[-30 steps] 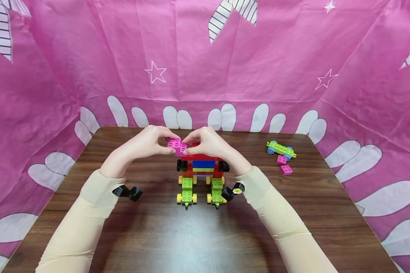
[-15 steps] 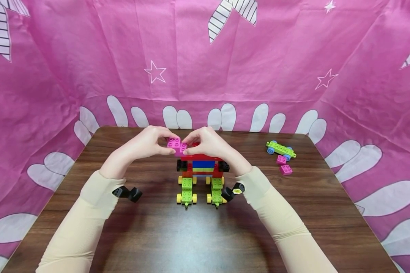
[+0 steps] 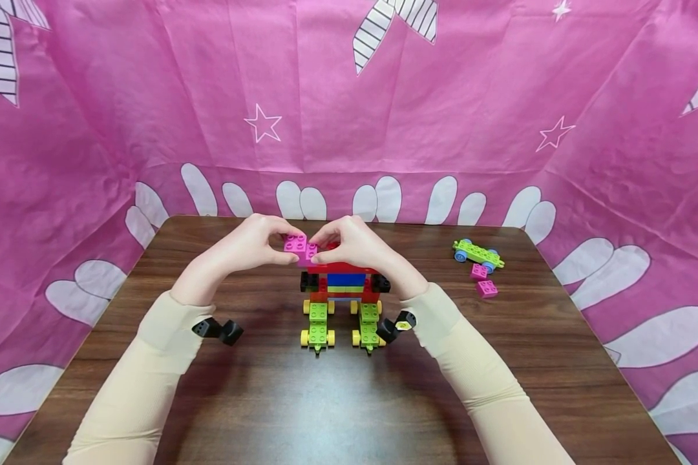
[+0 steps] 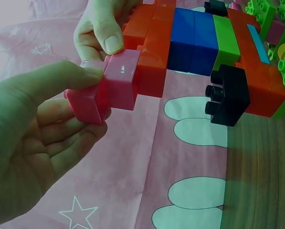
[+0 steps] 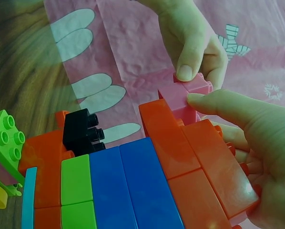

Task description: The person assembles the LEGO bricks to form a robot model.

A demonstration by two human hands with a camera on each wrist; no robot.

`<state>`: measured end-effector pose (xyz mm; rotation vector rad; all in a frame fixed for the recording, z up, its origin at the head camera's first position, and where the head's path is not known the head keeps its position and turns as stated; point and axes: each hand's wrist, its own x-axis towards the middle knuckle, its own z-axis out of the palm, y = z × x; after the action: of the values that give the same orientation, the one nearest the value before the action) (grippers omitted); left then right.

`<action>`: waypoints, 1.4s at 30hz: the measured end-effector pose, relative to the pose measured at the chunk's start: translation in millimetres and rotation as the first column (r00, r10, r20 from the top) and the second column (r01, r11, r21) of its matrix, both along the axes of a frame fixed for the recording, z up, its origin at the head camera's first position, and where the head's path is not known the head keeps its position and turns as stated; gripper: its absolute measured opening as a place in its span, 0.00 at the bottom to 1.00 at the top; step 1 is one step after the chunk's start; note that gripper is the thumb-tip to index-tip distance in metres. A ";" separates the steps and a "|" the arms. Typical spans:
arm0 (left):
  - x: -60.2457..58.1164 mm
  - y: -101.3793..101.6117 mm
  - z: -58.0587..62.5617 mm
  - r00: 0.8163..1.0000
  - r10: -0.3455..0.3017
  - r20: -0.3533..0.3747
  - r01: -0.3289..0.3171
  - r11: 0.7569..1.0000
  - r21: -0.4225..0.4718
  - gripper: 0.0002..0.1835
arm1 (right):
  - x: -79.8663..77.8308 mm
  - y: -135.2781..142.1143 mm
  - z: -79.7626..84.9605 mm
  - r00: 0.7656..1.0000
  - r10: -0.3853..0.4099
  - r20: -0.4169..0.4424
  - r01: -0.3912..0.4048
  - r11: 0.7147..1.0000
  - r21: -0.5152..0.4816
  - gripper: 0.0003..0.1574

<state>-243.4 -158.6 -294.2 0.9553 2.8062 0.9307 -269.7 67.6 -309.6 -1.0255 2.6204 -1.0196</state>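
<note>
In the head view my left hand (image 3: 250, 244) pinches an outer pink brick (image 3: 294, 243) between thumb and fingers. My right hand (image 3: 355, 242) pinches a second pink brick (image 5: 173, 100) beside it; the two bricks touch, the outer one sitting slightly higher. In the left wrist view the inner pink brick meets the red bricks (image 4: 152, 71) atop a tall toy-brick figure. Below come blue bricks (image 3: 346, 279), a green layer and more red. Black bricks (image 4: 233, 98) jut from its sides. Two green wheeled bases (image 3: 318, 312) with yellow wheels form its feet. The right hand partly hides the red top.
On the right of the brown table (image 3: 558, 374) lies a green wheeled base (image 3: 478, 252) with blue wheels. Two loose pink bricks (image 3: 487, 289) lie just in front of it. Pink patterned cloth (image 3: 349, 116) surrounds the table at the back and sides.
</note>
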 end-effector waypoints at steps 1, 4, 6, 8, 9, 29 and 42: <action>0.0 0.0 0.3 1.000 -0.001 0.001 0.001 1.000 0.001 0.19 | 0.0 -0.1 0.0 1.000 0.001 0.000 -0.001 1.000 -0.001 0.18; -0.4 -0.2 0.4 1.000 -0.005 0.002 0.005 1.000 0.005 0.19 | -0.2 -0.2 -0.1 1.000 0.001 0.001 -0.001 1.000 -0.001 0.18; -1.0 -0.4 -0.3 1.000 -0.004 0.001 0.004 1.000 0.006 0.19 | -0.4 -0.3 -0.1 1.000 -0.001 0.001 0.001 1.000 0.000 0.18; -1.8 -0.9 -1.8 1.000 -0.004 -0.004 0.004 1.000 0.006 0.19 | -0.3 -0.6 0.3 1.000 -0.002 0.002 0.002 1.000 0.001 0.18; -2.2 -1.1 -2.5 1.000 -0.004 -0.004 0.004 1.000 0.007 0.19 | -0.4 -0.7 0.7 1.000 -0.002 0.002 0.002 1.000 0.001 0.18; -4.9 -6.6 -2.1 0.999 -0.034 -0.036 0.034 0.999 -0.003 0.23 | -2.3 -1.3 6.2 1.000 0.009 0.008 -0.009 1.000 -0.003 0.20; -4.5 -5.4 5.3 0.996 -0.040 -0.074 0.042 0.999 0.025 0.24 | -4.3 7.4 16.4 0.999 -0.006 0.049 0.011 0.995 -0.097 0.24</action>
<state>-247.9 -164.0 -288.9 1.0672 2.8288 0.9494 -274.0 74.9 -293.2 -0.9972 2.5612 -1.1691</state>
